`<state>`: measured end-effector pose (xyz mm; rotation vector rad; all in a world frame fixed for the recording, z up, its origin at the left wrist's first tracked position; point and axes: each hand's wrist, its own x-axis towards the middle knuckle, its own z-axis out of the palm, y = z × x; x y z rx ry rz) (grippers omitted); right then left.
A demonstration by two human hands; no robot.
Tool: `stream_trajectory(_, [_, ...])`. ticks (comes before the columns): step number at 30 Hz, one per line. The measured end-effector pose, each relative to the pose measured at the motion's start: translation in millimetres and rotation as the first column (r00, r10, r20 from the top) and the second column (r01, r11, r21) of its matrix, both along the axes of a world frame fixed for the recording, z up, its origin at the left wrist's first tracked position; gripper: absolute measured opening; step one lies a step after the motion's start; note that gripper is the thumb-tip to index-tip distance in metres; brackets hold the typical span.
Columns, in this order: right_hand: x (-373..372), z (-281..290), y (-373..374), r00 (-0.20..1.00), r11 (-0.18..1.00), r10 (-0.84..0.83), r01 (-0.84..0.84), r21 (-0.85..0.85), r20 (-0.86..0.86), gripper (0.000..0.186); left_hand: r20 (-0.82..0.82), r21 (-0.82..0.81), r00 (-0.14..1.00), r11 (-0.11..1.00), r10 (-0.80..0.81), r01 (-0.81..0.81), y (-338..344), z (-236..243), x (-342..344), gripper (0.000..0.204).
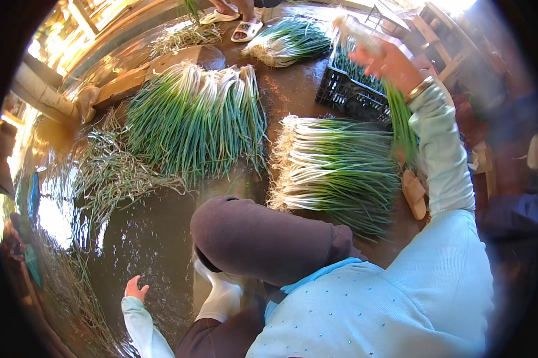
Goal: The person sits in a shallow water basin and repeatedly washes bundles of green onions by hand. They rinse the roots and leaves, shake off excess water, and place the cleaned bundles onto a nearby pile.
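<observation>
My right hand [394,67] is raised at the upper right, closed around a bunch of spring onions [402,122]. Their pale root ends point up and are smeared by motion, while the green leaves hang down beside my forearm. Below it lies a neat pile of spring onions [334,164], white stalks and roots to the left, green tops to the right. My left hand [136,289] hovers low at the left over the wet floor, its fingers apart and holding nothing. Left of centre, a larger heap of spring onions [197,119] lies with its roots at the far side.
A black plastic crate [349,92] with greens in it stands beyond the right pile. Stripped, withered leaves [120,167] litter the left. Another spring onion bundle [290,42] lies farther back, near a person's sandalled feet [245,30]. A tan sandal [414,194] rests by my right side.
</observation>
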<state>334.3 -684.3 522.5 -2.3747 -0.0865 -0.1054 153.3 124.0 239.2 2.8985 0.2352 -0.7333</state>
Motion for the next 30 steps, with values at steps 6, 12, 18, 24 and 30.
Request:
stream_trajectory(6, [-22.8, -207.7, -7.9, 0.977, 0.801, -0.052, -0.084, -0.593, -0.209, 0.04, 0.02, -0.127, 0.971, 0.963, -0.237, 0.238, -75.3, 8.9, 4.1, 0.052])
stream_trajectory(12, [-22.6, -281.2, 31.1, 0.931, 0.749, 0.018, -0.254, -0.612, -0.365, 0.058, -0.209, -0.107, 0.971, 0.99, -0.115, 0.094, -77.8, 3.4, -19.0, 0.048])
stream_trajectory(18, [82.4, -254.1, 61.3, 0.991, 0.885, 0.07, -0.009, -0.465, 0.114, 0.034, -0.23, -0.08, 0.969, 0.994, -0.094, 0.078, -71.7, -16.5, -27.1, 0.051])
stream_trajectory(24, [266.7, -312.6, 153.0, 0.994, 0.976, 0.113, -0.111, -0.187, 0.002, 0.046, -0.229, -0.18, 0.969, 0.982, -0.098, 0.057, -76.9, -23.9, -24.8, 0.049])
stream_trajectory(30, [405.5, -351.8, 219.5, 0.895, 0.954, -0.294, 0.294, -0.054, -0.335, 0.075, -0.285, -0.207, 0.958, 0.975, 0.023, -0.085, -76.9, -21.0, -28.2, 0.049])
